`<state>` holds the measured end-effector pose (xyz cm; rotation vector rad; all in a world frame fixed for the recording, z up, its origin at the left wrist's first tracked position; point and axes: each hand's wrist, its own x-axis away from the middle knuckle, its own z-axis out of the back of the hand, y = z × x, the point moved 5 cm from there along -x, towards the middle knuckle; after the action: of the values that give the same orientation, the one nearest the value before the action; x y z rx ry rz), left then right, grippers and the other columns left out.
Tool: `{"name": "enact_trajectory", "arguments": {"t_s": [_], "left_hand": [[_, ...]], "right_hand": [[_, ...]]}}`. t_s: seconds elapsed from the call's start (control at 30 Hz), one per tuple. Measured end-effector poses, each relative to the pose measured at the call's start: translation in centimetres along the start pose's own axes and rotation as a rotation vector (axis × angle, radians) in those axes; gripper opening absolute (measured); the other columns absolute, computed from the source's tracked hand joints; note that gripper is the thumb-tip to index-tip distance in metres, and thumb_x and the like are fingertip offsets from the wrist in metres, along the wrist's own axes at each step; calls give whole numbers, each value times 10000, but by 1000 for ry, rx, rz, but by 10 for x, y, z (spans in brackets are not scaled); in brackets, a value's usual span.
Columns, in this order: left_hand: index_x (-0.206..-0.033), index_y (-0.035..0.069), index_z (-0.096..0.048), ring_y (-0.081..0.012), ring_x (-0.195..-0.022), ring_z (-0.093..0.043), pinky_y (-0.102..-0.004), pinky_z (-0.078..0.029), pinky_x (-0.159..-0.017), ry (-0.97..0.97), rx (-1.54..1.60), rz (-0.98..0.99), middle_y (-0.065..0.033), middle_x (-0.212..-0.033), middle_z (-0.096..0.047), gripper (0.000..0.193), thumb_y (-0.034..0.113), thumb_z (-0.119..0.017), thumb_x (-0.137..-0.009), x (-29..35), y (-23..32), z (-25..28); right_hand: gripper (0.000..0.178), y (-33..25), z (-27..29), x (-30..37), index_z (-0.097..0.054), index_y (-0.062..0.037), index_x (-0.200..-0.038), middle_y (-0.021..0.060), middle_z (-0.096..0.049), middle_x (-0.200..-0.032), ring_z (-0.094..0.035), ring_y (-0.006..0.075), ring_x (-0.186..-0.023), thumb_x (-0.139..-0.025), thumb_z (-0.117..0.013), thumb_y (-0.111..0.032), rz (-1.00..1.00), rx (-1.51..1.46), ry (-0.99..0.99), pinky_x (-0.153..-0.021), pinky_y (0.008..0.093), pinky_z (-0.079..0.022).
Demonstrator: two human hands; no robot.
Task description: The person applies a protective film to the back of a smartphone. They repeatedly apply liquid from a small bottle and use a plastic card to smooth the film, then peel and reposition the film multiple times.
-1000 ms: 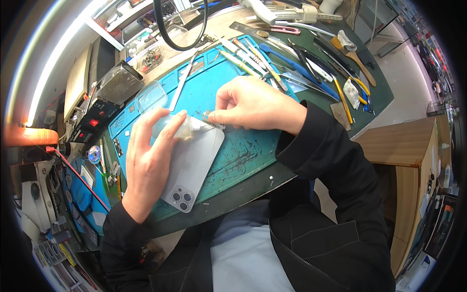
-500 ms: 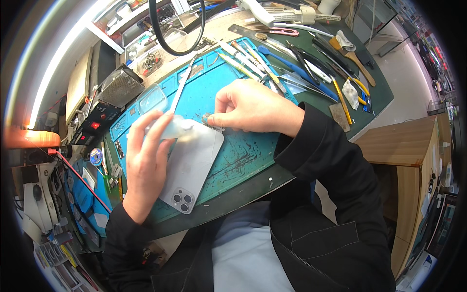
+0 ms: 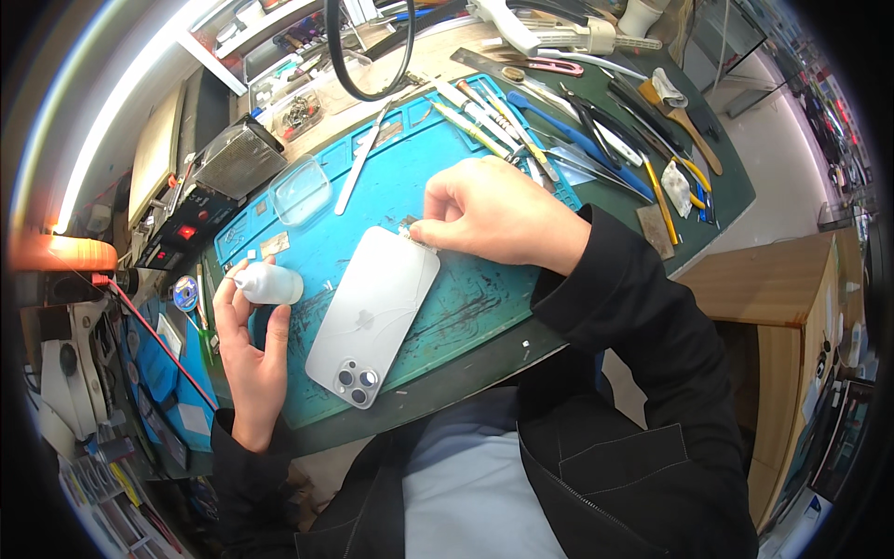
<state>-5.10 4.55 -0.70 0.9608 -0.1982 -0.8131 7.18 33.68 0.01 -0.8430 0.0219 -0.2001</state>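
Smartphone [image 3: 372, 317], cracked silver back up, lies at the frame's centre. Left of it, the left hand [image 3: 251, 359] curls its fingers loosely around a white squeeze bottle [image 3: 270, 283]; at the phone's upper edge, the right hand [image 3: 503, 210] pinches its fingers on a tiny, indistinct greyish piece [image 3: 407, 229].

A silver phone [image 3: 382, 303] lies back-up; at its nine o'clock the left hand [image 3: 251, 359] holds a white bottle [image 3: 272, 283]; towards two, the right hand [image 3: 507, 210] pinches a small piece [image 3: 407, 230].
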Motion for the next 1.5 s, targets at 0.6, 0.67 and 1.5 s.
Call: {"name": "enact_trajectory", "arguments": {"t_s": [0.6,0.67,1.5], "left_hand": [[-1628,-62,-203,-349,-1419,-448,-498,-339,-1197,17,-243,-72,-234,-1555,-431,945,156,-798,-926,79,43,-14],[-1625,-58,-234,-362,-1417,-452,-503,-345,-1196,-15,-223,-55,-233,-1573,-434,987,253,-847,-917,82,45,-22],[-1620,-41,-336,-369,-1348,-511,-469,-388,-1165,-23,-237,-130,-198,-1532,-566,1141,112,-969,-683,70,56,-37]], "right_hand": [[401,2,0,-3,-762,8,-870,137,-706,-727,-680,263,-667,-912,-796,-389,-8,12,-29,-647,384,-536],[389,1,0,-4,-762,7,-865,132,-702,-716,-674,255,-655,-912,-797,-378,0,11,-23,-639,379,-531],[206,-29,-19,3,-702,-35,-844,92,-677,-692,-682,276,-626,-936,-774,-205,262,199,315,-589,366,-527]]}}
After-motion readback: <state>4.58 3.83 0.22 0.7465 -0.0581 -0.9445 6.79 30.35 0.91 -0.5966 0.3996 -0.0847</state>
